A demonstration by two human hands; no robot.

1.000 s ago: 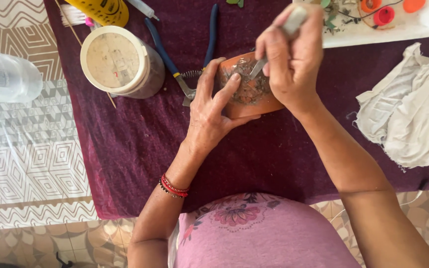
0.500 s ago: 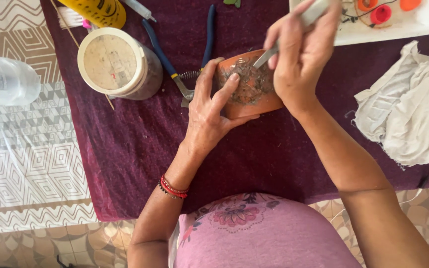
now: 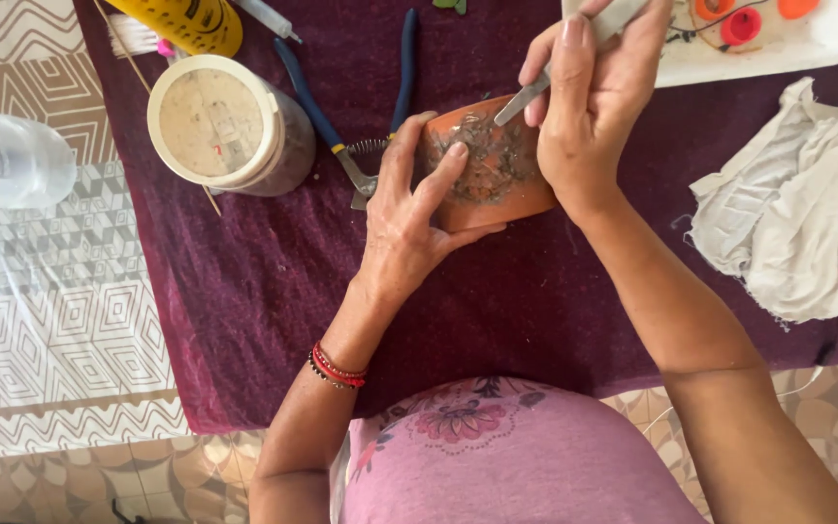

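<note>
The terracotta pot (image 3: 492, 170) serves as the reference point; it rests on the counter (image 3: 244, 291), which is covered by a dark maroon cloth. The pot contains greyish-green matter, not identifiable in detail.

Left hand (image 3: 407, 218): grip closed around the near-left side of the pot, thumb along its lower wall, forefinger laid across the rim onto the contents. A red beaded bracelet (image 3: 337, 369) sits on that wrist.

Right hand (image 3: 594, 107): grip closed on a slim metal tool (image 3: 526, 97), its pale handle running up through the fingers. The tool's tip rests at the upper right of the pot's contents. The heel of this hand touches the pot's right rim.

Immediately left of the pot, touching or nearly touching the left hand, lie blue-handled pliers (image 3: 361, 107), handles pointing away from the person. Further left stands a round tub with a cream lid (image 3: 213, 121); beyond it, a yellow bottle (image 3: 186, 19). Well to the left, off the cloth, lies a clear plastic bottle (image 3: 7, 155).

Right of the pot, near but apart, lies a crumpled white rag (image 3: 797, 204). Above and right of the pot sits a white tray (image 3: 826, 44) holding small orange and red items
</note>
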